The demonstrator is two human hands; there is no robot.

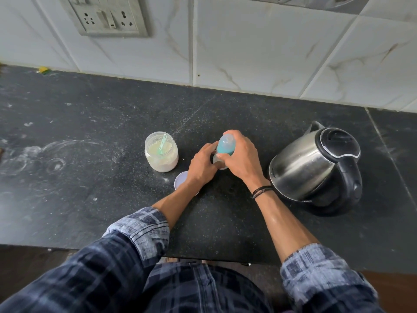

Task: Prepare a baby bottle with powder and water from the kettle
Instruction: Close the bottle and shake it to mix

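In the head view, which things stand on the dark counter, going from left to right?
A clear plastic jar of white powder → round white lid → baby bottle with teal top → steel electric kettle.

Single head-worn wide-angle view, looking steeply down, close over the dark countertop (90,177)

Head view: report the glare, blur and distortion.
Head view: soft, even light with weak shadows; bright reflections streak the kettle; the wide lens splays the joints of the wall tiles; the sleeves at the bottom edge look smeared; the bottle is reasonably sharp.
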